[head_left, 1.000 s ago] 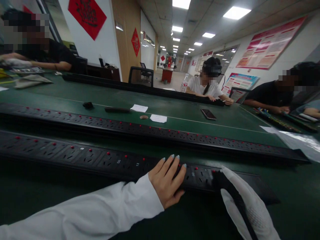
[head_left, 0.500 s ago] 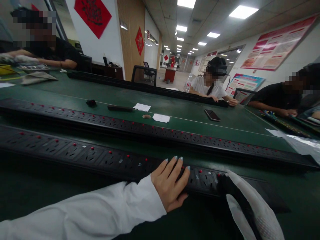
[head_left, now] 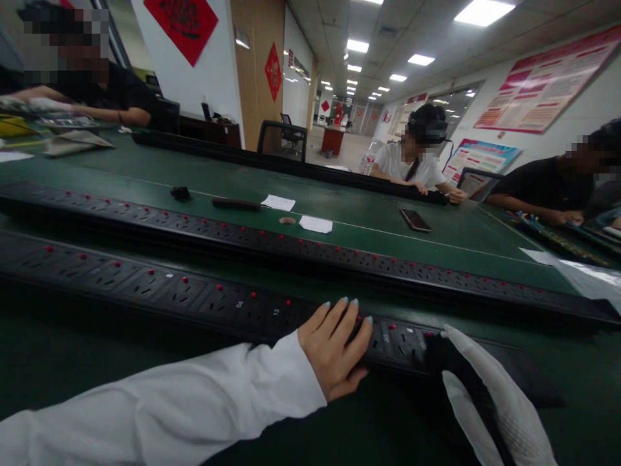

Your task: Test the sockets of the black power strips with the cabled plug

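A long black power strip (head_left: pixel 194 294), with rows of sockets and red lights or buttons, runs across the table in front of me. My bare left hand (head_left: pixel 336 349) lies over it right of its middle, fingers across the top and thumb at the near side, gripping it. My right hand (head_left: pixel 495 388), in a white glove, is closed around a black cord-like thing (head_left: pixel 468 382) whose thicker end meets the strip near its right end. What exactly that black thing is stays unclear. The palm hides part of it.
A second black power strip (head_left: pixel 310 249) lies parallel behind. Farther back are papers (head_left: pixel 315 224), a black bar (head_left: pixel 235 204), a small black piece (head_left: pixel 180 193), a phone (head_left: pixel 414 220) and another long black strip (head_left: pixel 291 169). Three other people sit around the green table (head_left: pixel 218 181).
The view has shifted slightly, so the strips and table things appear a little further right and up. Both hands keep their places on the near strip.
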`<action>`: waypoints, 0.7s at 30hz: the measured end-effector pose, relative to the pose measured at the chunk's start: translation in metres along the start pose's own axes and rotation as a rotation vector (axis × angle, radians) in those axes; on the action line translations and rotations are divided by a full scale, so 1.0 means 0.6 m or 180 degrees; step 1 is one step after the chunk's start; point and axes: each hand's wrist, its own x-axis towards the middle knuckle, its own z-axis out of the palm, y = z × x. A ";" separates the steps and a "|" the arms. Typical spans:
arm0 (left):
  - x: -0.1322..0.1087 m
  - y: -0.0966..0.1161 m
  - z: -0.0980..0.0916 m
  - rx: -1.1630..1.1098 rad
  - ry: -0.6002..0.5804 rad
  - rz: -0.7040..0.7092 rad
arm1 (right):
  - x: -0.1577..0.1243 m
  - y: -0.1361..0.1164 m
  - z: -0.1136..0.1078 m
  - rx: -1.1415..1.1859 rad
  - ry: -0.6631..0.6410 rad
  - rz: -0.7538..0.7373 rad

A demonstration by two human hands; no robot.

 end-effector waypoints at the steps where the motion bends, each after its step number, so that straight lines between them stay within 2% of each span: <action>1: 0.000 0.000 0.001 -0.0010 0.0032 -0.0004 | 0.001 -0.001 -0.001 0.0016 -0.0004 -0.0016; 7: 0.001 -0.001 0.002 -0.0079 0.0192 0.0009 | 0.010 -0.006 -0.007 -0.0073 -0.0006 -0.0240; 21: 0.000 -0.001 0.002 -0.0112 0.0151 0.0000 | 0.006 -0.009 -0.003 0.0021 -0.0033 0.0106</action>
